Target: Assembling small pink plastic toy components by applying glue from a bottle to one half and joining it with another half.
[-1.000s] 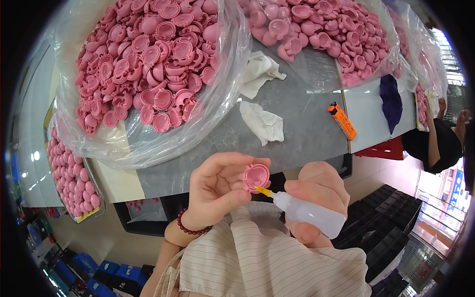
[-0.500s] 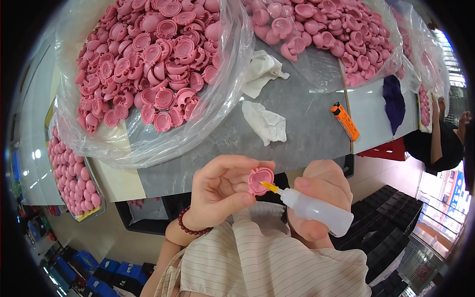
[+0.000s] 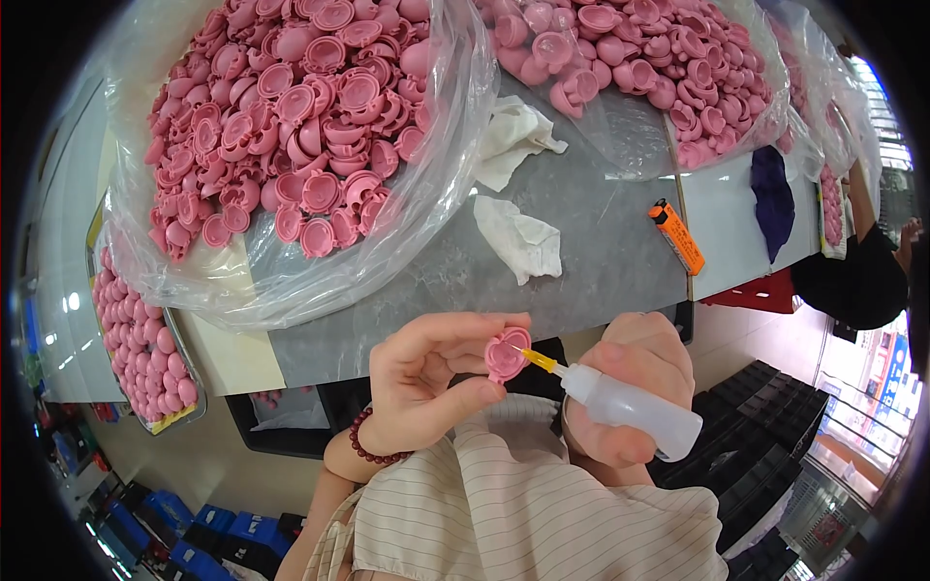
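Between the thumb and fingers of my left hand (image 3: pixel 426 373) is a small pink plastic half-shell (image 3: pixel 505 358), its hollow side turned toward the right. My right hand (image 3: pixel 635 373) grips a translucent white squeeze bottle (image 3: pixel 635 414) that has a yellow dispensing tip (image 3: pixel 539 359) with a thin needle. The needle reaches into the hollow of the half-shell; whether it touches the inner surface I cannot tell. Beyond my left hand, many similar pink half-shells (image 3: pixel 320 194) lie heaped in a clear plastic bag (image 3: pixel 358 281) on the grey tabletop (image 3: pixel 601 252).
A second pile of pink pieces (image 3: pixel 659 58) fills another bag at the back. Crumpled white cloths (image 3: pixel 520 240) and an orange cutter knife (image 3: pixel 676 237) lie ahead. Beside a purple cloth (image 3: pixel 771 203), a co-worker sits far right. A tray of pink domes (image 3: pixel 150 363) stands at left.
The bottle and its tip have drawn slightly to the right, away from the half-shell's middle. My left hand has turned the half-shell a little and shifted slightly left.
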`<state>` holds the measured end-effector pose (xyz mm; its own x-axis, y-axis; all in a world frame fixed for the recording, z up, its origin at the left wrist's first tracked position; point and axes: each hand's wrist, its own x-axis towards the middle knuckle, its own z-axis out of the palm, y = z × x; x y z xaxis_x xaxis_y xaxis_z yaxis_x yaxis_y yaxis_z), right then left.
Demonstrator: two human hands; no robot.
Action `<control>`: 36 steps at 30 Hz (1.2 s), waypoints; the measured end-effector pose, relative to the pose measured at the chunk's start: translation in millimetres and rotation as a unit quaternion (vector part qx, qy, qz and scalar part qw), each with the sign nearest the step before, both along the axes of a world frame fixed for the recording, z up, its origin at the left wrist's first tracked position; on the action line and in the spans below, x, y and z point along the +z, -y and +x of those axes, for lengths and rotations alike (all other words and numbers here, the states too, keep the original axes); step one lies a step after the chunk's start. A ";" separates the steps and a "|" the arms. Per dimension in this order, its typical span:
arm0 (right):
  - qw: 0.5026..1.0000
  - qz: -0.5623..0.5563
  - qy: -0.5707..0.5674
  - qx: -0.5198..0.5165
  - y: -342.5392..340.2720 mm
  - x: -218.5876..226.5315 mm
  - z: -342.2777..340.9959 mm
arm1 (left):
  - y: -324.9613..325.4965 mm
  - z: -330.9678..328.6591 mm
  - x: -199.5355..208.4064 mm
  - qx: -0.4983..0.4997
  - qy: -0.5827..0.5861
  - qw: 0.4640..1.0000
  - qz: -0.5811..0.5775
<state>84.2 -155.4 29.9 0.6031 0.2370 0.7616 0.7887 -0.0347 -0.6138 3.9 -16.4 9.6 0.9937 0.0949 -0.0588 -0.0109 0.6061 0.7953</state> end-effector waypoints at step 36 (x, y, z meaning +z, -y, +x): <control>0.904 -0.025 -0.111 -0.412 124.5 -26.2 102.0 | -11.9 -0.5 -18.6 -0.064 0.095 0.929 -0.353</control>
<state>186.2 -279.9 3.7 0.7279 -0.3317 0.6001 0.3393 -0.5863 -0.7356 3.4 -4.5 -9.0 0.9929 -0.0198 0.1170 -0.0029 0.9817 0.1903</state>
